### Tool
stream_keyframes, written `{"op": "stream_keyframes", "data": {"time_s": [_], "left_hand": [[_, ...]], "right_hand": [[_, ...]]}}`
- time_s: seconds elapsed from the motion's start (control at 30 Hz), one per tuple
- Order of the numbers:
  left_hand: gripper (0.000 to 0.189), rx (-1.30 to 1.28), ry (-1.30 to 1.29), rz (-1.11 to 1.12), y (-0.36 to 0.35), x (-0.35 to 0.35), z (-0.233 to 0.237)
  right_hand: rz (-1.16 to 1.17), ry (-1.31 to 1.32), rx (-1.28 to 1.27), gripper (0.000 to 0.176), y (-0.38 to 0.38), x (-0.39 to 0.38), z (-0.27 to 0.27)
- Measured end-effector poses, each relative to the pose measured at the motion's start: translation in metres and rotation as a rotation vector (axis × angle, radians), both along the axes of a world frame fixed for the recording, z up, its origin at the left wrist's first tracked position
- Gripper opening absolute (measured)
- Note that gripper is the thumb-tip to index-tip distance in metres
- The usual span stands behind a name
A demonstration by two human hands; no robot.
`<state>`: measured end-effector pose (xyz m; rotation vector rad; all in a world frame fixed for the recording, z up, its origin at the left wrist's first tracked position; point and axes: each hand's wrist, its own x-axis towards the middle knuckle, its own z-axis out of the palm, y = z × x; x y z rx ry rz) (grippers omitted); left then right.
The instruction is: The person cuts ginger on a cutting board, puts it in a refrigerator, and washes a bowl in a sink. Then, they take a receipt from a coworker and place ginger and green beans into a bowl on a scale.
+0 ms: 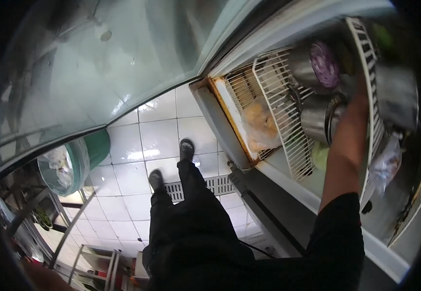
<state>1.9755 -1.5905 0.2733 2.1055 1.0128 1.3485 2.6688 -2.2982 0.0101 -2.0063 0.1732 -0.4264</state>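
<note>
My right arm reaches into an open refrigerator, between two white wire shelves (369, 97). My right hand (360, 92) is in shadow at the back, and its fingers are hidden. Near it stands a metal pot (315, 116) with a handle. Beyond that pot, a metal container holds chopped purple onion or cabbage (324, 64). A pale green round vegetable (320, 155) lies close to my forearm. At the bottom left edge, a dark, blurred bit of skin (45, 277) may be my left hand or arm; no fingers can be made out.
The glass refrigerator door (137, 58) stands swung open on the left. A plastic bag of yellowish food (259, 123) sits on a lower rack. Another metal pot (397, 94) and a clear bag (386, 162) are at right. A green lined bin (96, 148) stands on the tiled floor (159, 138).
</note>
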Motion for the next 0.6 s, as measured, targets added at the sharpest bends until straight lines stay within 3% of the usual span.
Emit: {"op": "stream_keyframes", "data": {"time_s": [0.17, 0.23, 0.3, 0.33, 0.37, 0.4, 0.47, 0.57, 0.6], "left_hand": [[0.052, 0.068, -0.030, -0.079, -0.008, -0.006, 0.015], [0.053, 0.105, -0.060, -0.115, -0.010, -0.014, 0.020], [0.053, 0.153, -0.093, -0.158, -0.012, -0.020, 0.028], [0.054, 0.179, -0.118, -0.178, -0.014, -0.025, 0.030], [0.054, 0.211, -0.138, -0.194, -0.014, -0.032, 0.034], [0.054, 0.235, -0.154, -0.221, -0.015, -0.034, 0.033], [0.055, 0.323, -0.194, -0.273, -0.017, -0.034, 0.042], [0.055, 0.563, -0.295, -0.270, -0.058, -0.041, 0.035], [0.046, 0.600, -0.284, -0.257, -0.088, -0.045, 0.031]], "right_hand": [[-0.106, -0.419, -0.560, 0.029, 0.035, -0.090, -0.035], [-0.088, -0.427, -0.464, 0.029, 0.074, -0.164, -0.036], [-0.112, -0.210, -0.259, 0.026, 0.116, -0.267, -0.012], [0.064, -0.065, 0.127, 0.025, 0.123, -0.337, 0.000], [0.147, 0.038, 0.319, 0.020, 0.123, -0.396, -0.001], [0.144, 0.216, 0.274, 0.017, 0.113, -0.449, -0.003], [0.182, 0.184, 0.055, 0.014, 0.081, -0.556, -0.007], [0.101, 0.367, 0.114, 0.011, 0.005, -0.692, -0.024], [0.084, 0.470, 0.129, 0.012, -0.024, -0.736, -0.023]]}}
